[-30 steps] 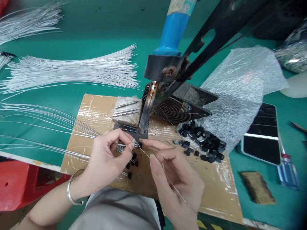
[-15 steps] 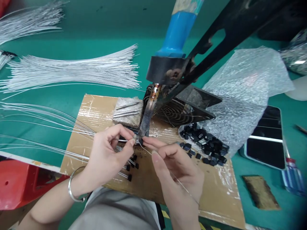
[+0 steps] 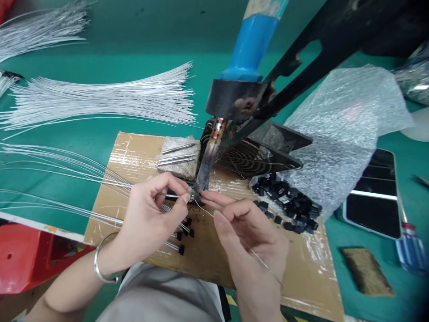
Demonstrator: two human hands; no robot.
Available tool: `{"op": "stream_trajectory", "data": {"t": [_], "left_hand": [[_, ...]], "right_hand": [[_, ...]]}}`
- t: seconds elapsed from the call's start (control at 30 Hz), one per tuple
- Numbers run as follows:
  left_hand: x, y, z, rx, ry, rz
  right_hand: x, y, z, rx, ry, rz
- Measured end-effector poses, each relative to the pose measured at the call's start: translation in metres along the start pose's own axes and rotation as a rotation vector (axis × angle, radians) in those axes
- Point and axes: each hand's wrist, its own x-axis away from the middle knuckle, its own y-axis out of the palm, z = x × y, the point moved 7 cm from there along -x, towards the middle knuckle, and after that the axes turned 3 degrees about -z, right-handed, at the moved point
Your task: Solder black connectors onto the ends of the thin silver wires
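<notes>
My left hand (image 3: 154, 219), closed, pinches a thin silvery-white wire (image 3: 172, 196) between thumb and forefinger, its end right at the soldering iron's tip. The soldering iron (image 3: 206, 165), with a blue handle (image 3: 250, 47), is held tip-down in a black metal bracket (image 3: 295, 62). From the other side, my right hand (image 3: 254, 241) is closed on a strand of solder wire (image 3: 259, 259) that reaches up to the same tip. Whatever small part lies at the joint is mostly hidden by fingertips. Under my left hand lie several wires with black connectors (image 3: 181, 249) on their ends.
Cardboard (image 3: 308, 277) covers the green bench (image 3: 161, 49). A pad with metal rods (image 3: 177, 156) and a black fan (image 3: 248, 156) stand behind the iron. To the right are loose black connectors (image 3: 288, 201), bubble wrap (image 3: 348, 112), a phone (image 3: 375, 192) and a screwdriver (image 3: 410, 250). White wire bundles (image 3: 107, 98) lie left.
The soldering iron and my right hand appear very slightly further right in the picture, as do the things on the right side. Both hands keep the same grip.
</notes>
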Motion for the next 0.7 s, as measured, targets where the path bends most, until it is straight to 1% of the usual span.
{"op": "stream_trajectory", "data": {"t": [0.47,0.7], "left_hand": [[0.0021,-0.0012,0.0008,-0.005,0.006,0.006],[0.0009,-0.0016,0.0010,-0.011,0.020,0.000]], "right_hand": [[-0.0002,0.0014,-0.0016,-0.018,-0.028,-0.003],[0.0004,0.0051,0.0001,-0.010,-0.026,-0.036]]}}
